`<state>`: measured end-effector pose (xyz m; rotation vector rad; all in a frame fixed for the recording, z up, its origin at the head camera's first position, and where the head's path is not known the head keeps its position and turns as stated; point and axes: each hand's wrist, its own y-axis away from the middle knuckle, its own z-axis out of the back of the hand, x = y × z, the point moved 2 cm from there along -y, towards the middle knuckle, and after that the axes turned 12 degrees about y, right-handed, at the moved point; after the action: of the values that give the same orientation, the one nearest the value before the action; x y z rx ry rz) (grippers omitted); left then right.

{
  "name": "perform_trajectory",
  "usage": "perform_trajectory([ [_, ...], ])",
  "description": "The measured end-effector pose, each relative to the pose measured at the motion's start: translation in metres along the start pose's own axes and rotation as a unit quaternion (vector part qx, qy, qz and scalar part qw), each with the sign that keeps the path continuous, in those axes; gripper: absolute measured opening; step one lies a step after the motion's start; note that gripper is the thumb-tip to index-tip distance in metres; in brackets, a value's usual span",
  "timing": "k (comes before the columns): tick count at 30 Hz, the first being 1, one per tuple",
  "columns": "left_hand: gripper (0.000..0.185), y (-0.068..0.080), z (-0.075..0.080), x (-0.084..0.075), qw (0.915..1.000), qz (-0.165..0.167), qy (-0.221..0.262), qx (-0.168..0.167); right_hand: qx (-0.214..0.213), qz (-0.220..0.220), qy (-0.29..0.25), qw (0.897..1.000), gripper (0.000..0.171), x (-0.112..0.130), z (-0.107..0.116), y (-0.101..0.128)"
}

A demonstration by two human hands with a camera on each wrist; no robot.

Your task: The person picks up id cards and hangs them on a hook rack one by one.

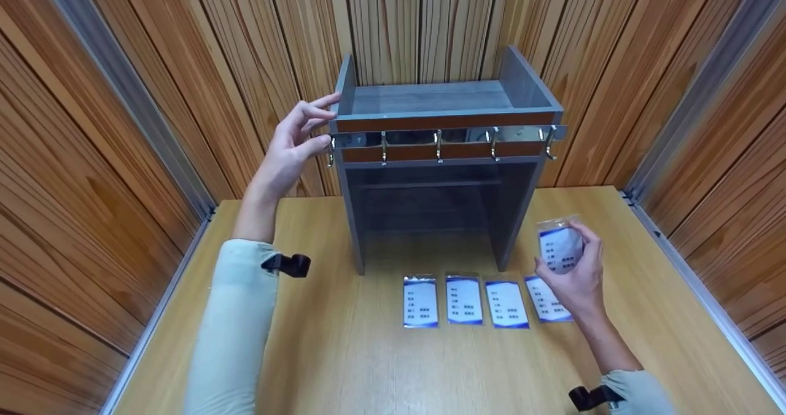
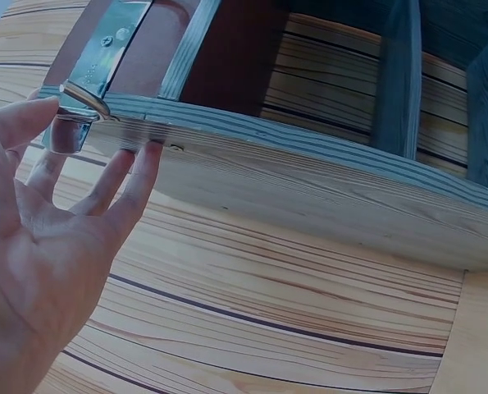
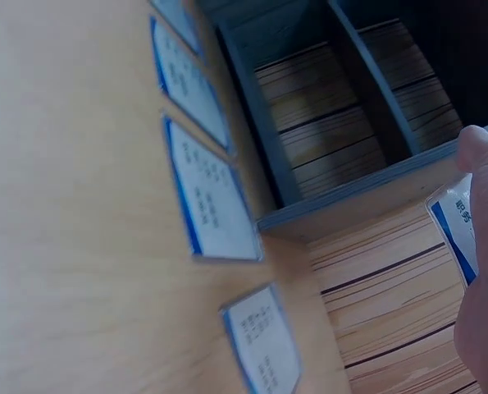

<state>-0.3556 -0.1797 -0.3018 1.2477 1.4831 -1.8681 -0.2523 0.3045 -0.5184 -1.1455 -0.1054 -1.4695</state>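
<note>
My right hand [image 1: 580,274] grips a clear-sleeved name badge [image 1: 557,243] with blue and white print, thumb on one edge and fingers on the other, raised above the table. In the right wrist view, part of that badge [image 3: 457,222] shows beside the thumb. With fingers extended, my left hand [image 1: 295,139] touches the left side of a grey wooden shelf unit [image 1: 430,99]. Its thumb lies at the left end of a metal hook rail [image 1: 405,137], and in the left wrist view its fingertips [image 2: 149,156] rest against the side panel.
Several similar badges lie in a row on the wooden table [image 1: 344,353] before the shelf, among them a left one [image 1: 420,301] and a right one [image 1: 543,301] partly behind my right hand. Wood-plank walls [image 1: 153,96] enclose the table. Bare hooks [image 1: 438,146] project from the rail.
</note>
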Motion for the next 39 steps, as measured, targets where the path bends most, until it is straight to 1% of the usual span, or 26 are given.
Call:
perform_trajectory([
  [7,0.03,-0.002,0.001,0.002,1.0,0.004,-0.006,-0.003,-0.015,0.029,-0.017,0.999,0.09,0.015,0.002,-0.008],
  [14,0.03,-0.002,0.004,0.003,0.9997,0.013,0.019,-0.001,-0.022,0.066,-0.026,0.997,0.089,0.031,0.002,-0.015],
  [21,0.031,-0.003,0.003,0.008,1.0,-0.007,-0.004,-0.005,-0.027,0.074,-0.023,0.997,0.088,0.046,0.006,-0.022],
  [27,0.028,-0.003,0.002,0.008,0.9995,-0.025,-0.018,-0.001,-0.019,0.079,-0.025,0.996,0.088,0.057,0.011,-0.029],
  [33,0.027,-0.004,0.001,0.006,0.9987,-0.024,-0.044,-0.009,-0.03,0.095,-0.032,0.995,0.088,0.067,0.017,-0.034],
  [39,0.026,-0.004,0.0,0.005,0.9982,-0.01,-0.056,-0.015,-0.052,0.119,-0.035,0.991,0.091,0.073,0.023,-0.041],
])
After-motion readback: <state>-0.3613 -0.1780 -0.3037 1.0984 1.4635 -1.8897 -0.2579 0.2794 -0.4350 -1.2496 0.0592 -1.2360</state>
